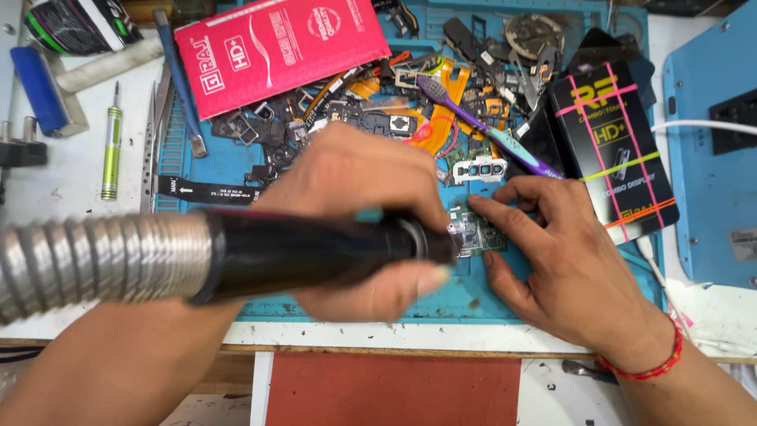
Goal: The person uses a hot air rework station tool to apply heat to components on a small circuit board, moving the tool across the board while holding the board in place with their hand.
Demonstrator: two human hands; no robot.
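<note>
Far left: green-and-silver metal screwdriver (pixel 111 142) lies on the white bench, apart from both hands.
Left hand (pixel 355 213): fingers wrapped shut around black cylindrical hot-air handpiece (pixel 307 252) with ribbed silver hose; nozzle over the board.
Centre: small green circuit board (pixel 475 231) on blue work mat (pixel 213 170).
Right hand (pixel 552 252): mostly open, fingertips pressing the board's right edge.
Far right: black flat box with pink stripes (pixel 619 150).

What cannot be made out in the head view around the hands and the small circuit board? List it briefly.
- Nozzle tip of the hot-air tool: hidden by the left hand.
- Small circuit board: left part covered by the tool's end and left hand; components too small to tell.
- Right hand: fingertips rest on the board; contact underneath hidden.
- Metal hose: cut off by the left edge.
- Loose parts on the blue mat: too jumbled to identify.
</note>
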